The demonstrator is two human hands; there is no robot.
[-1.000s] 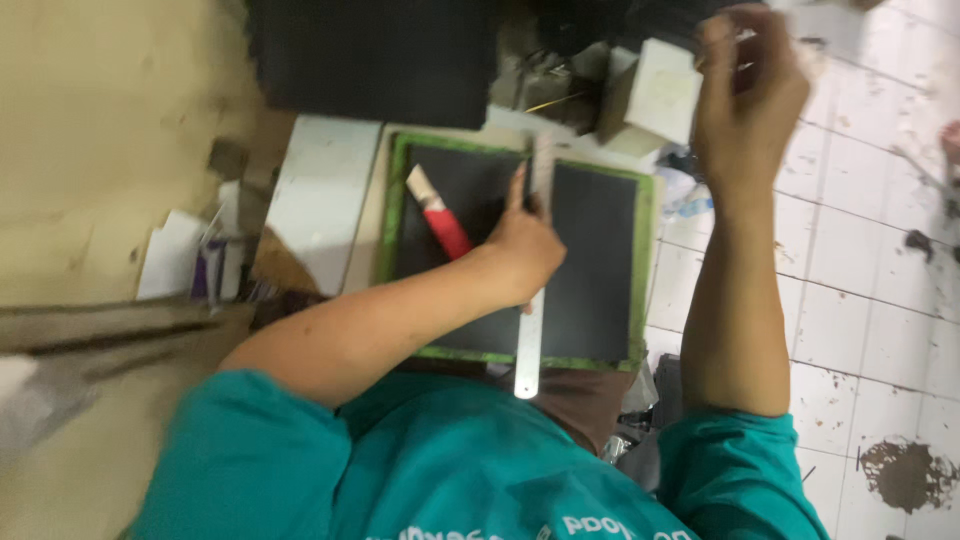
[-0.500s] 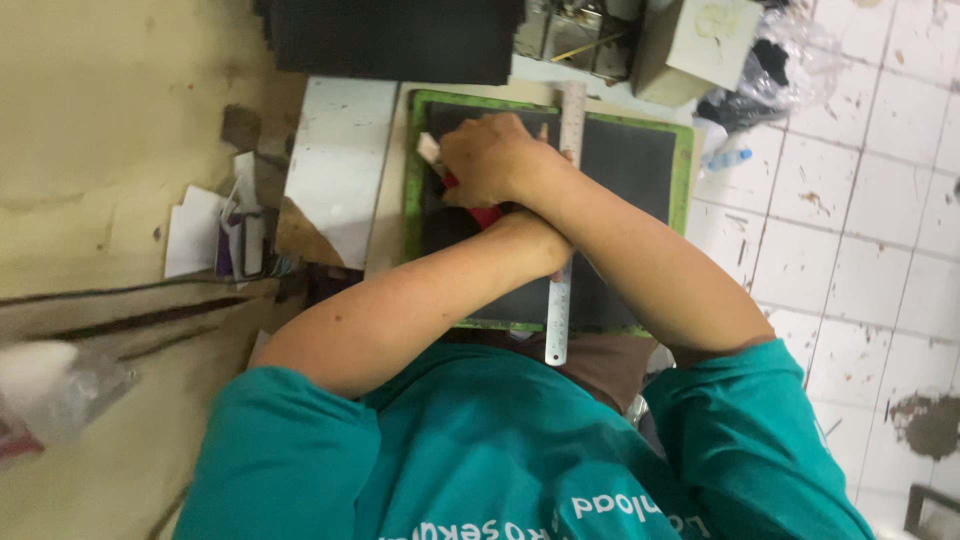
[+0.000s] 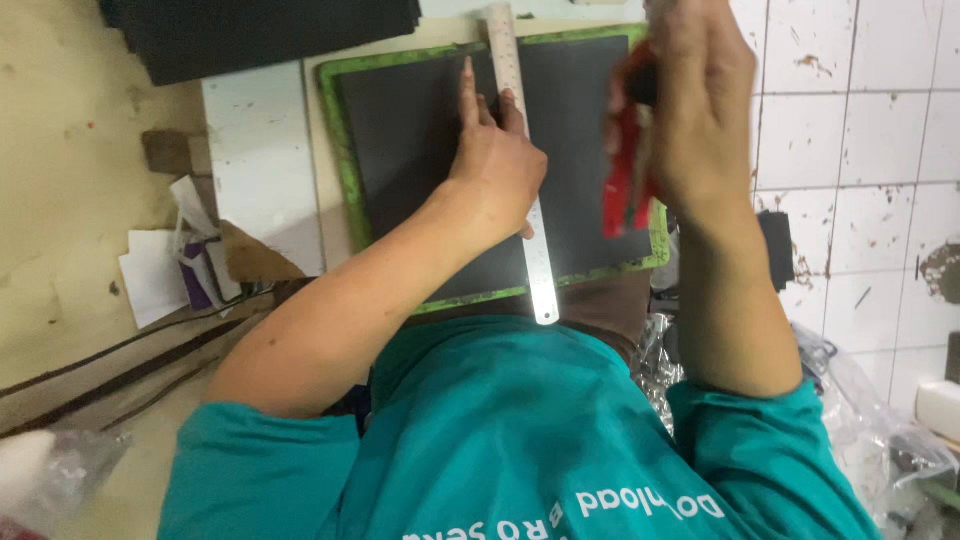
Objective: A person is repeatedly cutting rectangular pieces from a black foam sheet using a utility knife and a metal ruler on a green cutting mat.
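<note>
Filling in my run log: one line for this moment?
left hand: pressing ruler on dark sheet | right hand: holding red cutter, raised

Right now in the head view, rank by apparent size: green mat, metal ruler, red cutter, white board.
1. Green mat, largest, mostly covered by a dark sheet.
2. White board.
3. Metal ruler, long but thin.
4. Red cutter, smallest. It is raised in the right hand, nearer the camera, so it looks bigger than it is.
</note>
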